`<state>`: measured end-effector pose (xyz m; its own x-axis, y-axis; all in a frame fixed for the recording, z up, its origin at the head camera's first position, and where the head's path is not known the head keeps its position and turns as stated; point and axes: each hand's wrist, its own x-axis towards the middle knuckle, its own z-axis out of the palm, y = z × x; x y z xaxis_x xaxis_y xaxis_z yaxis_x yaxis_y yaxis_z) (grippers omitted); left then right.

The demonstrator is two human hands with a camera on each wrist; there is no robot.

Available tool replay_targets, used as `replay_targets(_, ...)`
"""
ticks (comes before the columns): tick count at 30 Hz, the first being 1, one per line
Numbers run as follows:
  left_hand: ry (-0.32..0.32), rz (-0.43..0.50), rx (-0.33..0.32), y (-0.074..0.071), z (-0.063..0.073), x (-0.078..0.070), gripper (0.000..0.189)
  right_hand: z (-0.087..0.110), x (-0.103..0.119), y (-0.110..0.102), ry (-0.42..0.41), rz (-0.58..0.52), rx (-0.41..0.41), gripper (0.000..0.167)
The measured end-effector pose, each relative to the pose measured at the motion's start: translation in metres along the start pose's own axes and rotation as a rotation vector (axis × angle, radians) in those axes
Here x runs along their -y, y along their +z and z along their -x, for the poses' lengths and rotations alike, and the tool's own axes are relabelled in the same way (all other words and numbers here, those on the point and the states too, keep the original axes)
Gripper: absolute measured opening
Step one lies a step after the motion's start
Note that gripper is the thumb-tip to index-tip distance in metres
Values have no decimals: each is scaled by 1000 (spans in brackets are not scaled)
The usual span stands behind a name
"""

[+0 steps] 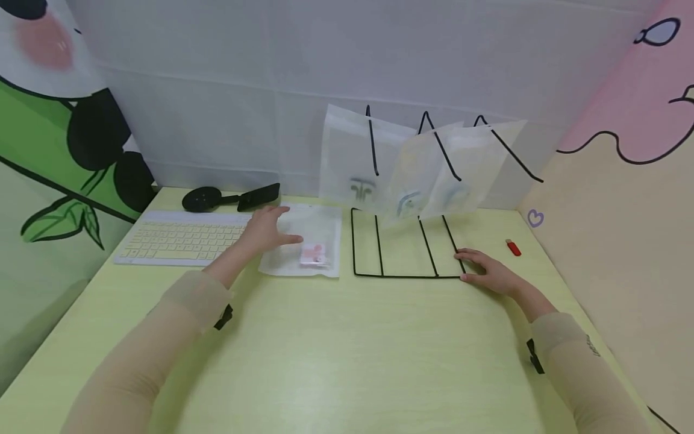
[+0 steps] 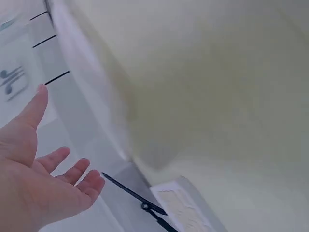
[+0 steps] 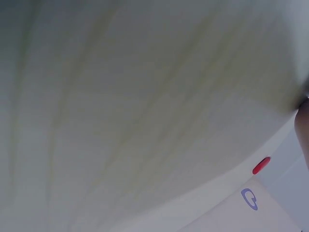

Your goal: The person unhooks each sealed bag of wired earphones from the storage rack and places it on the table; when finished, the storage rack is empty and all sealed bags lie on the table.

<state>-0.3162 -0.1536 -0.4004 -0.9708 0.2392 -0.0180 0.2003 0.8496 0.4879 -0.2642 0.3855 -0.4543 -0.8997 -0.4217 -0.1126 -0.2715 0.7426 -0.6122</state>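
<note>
My left hand (image 1: 265,230) reaches over a white translucent zip pouch (image 1: 287,250), thumb and fingers spread and nothing between them. A small pink-and-white packet (image 1: 313,255) shows at the pouch's lower right. In the left wrist view the left palm (image 2: 29,188) is in sight with its thumb apart from the fingers. My right hand (image 1: 490,272) holds the front right corner of a black wire rack (image 1: 406,276), fingertips on the side wire and thumb by the front wire. Three similar pouches (image 1: 360,150) hang on the rack's upright hooks, small items at their bottoms.
A white keyboard (image 1: 173,238) lies left of the flat pouch. Behind it are a black slotted spoon (image 1: 202,199) and a black spatula (image 1: 259,197). A red USB stick (image 1: 513,248) lies right of the rack. A white sheet (image 1: 217,120) hangs behind the table.
</note>
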Motion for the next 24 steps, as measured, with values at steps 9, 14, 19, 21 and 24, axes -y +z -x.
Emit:
replay_targets(9,67,241,-191,-22,-19,-44,85,0,2,-1,-4,-27,-3,58)
replay_targets(14,91,361,-254,-28,-30,-62,85,0,1,0,-10,-9,1,58)
replay_targets(19,126,473,-304,-30,-44,-70,86,-1,-3,0,-1,10,2,60)
replay_targets(21,133,529,-323,-31,-49,-73,85,-2,-5,1,1,16,2,60)
replay_targets(24,138,619,-346,-32,-55,-76,81,-3,-6,1,-3,23,-1,60)
